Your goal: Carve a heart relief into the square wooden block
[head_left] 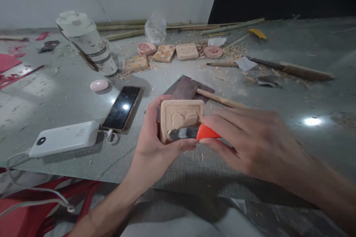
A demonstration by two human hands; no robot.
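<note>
A square wooden block point(182, 108) with a raised border and a carved relief shape is tilted up in front of me. My left hand point(155, 140) grips it by the left side, with the thumb along its lower edge. My right hand point(250, 133) is closed on a carving knife with an orange handle point(207, 132). The knife's dark blade lies across the lower part of the carved face, close to my left thumb. Behind the block are dark sheets point(183, 88), perhaps sandpaper, and a thin wooden stick point(219, 98).
A phone point(121, 108), a white power bank point(65, 139) with a cable and a pink oval object point(99, 85) lie at left. A white tumbler point(86, 40) stands behind them. Several carved blocks point(187, 51) sit among wood shavings; a long dark-bladed tool point(292, 68) lies at right.
</note>
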